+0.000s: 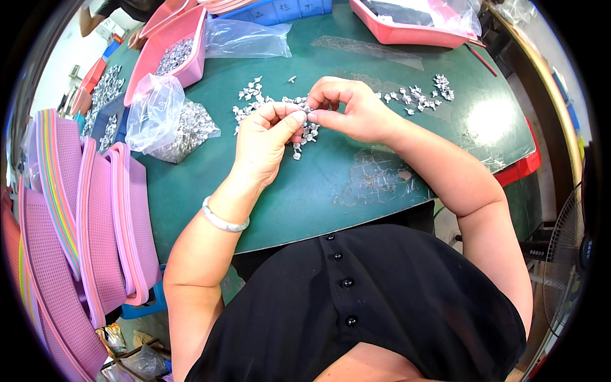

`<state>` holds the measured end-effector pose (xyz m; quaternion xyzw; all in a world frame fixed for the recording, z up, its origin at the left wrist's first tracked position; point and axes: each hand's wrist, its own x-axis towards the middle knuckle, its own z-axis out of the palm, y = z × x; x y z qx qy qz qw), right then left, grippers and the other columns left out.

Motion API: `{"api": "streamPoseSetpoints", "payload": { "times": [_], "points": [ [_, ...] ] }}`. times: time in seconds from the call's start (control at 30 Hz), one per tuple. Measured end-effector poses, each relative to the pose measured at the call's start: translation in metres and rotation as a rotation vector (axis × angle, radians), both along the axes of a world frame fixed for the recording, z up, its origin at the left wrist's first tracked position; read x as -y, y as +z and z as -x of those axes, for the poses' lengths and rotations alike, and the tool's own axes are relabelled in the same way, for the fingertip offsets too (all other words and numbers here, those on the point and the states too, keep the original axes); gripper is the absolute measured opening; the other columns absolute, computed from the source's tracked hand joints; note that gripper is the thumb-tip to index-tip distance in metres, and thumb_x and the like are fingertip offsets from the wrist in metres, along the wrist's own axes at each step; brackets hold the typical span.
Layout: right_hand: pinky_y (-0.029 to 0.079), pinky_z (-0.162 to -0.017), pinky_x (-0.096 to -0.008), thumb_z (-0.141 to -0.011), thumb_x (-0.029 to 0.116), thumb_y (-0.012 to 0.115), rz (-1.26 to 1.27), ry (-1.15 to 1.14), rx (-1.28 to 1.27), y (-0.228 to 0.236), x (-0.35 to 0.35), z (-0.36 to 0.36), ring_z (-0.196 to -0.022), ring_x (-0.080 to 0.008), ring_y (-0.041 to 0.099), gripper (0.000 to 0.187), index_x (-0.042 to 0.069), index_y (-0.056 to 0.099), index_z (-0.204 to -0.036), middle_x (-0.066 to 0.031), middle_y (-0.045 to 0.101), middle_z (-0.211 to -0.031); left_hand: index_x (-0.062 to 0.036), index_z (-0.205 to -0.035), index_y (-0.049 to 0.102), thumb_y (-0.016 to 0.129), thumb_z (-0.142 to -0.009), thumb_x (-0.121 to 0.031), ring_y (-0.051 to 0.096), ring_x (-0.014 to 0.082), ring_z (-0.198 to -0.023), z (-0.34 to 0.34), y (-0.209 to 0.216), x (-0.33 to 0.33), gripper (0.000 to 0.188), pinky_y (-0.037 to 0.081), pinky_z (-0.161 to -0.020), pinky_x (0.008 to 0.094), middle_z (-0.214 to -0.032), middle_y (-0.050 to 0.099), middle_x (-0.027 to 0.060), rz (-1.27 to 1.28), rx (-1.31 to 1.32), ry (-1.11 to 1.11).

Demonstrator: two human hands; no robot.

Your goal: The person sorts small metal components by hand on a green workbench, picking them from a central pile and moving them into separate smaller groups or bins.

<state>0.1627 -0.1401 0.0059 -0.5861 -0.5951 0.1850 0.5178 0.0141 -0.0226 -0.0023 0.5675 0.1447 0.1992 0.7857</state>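
Observation:
Over the green table (197, 204), my left hand (262, 139) and my right hand (358, 113) meet fingertip to fingertip. Both are closed in a pinch on a small grey metal part (307, 109), mostly hidden by the fingers. Under and around them lies a loose pile of similar small grey parts (310, 132), spreading to the left behind my left hand. A looser scatter of grey parts (414, 99) lies to the right, beyond my right wrist, ending in a tight clump (443, 88). One part (292, 79) sits apart, just behind the pile.
A clear plastic bag of grey parts (184, 132) stands left of my hands. Behind it is a pink basket (193, 65) of parts. Stacked purple baskets (105, 235) fill the left side. At the back are a blue crate (277, 11) and a pink tray (414, 35). Another person's arm (89, 22) shows far left.

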Motion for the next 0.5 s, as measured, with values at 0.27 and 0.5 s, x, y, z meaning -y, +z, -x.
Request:
{"api": "streamPoseSetpoints", "payload": {
  "times": [0.27,0.5],
  "points": [
    [0.044,-0.063,-0.0244,-0.076,0.008,0.067,-0.008,0.007,-0.005,-0.0008,-0.0007,0.0003,-0.071,-0.0098,0.054,0.012,0.002,0.061,-0.084,-0.0029,0.057,-0.079,-0.0026,-0.092,0.062,0.066,-0.082,-0.007,0.055,0.0098,-0.064,0.0003,-0.003,0.0008,0.011,0.045,-0.06,0.0216,-0.077,0.062,0.0028,-0.046,0.035,0.023],
    [0.044,-0.069,-0.0267,-0.076,0.005,0.065,-0.045,0.01,0.111,-0.0006,0.0002,-0.0011,-0.079,-0.0139,0.054,0.01,0.002,0.059,-0.083,-0.0033,0.058,-0.087,-0.002,-0.092,0.062,0.066,-0.082,-0.006,0.055,0.0097,-0.066,-0.0002,-0.0028,0.0025,0.012,0.046,-0.062,0.0219,-0.077,0.062,0.0028,-0.089,0.052,0.041]
  ]
}}
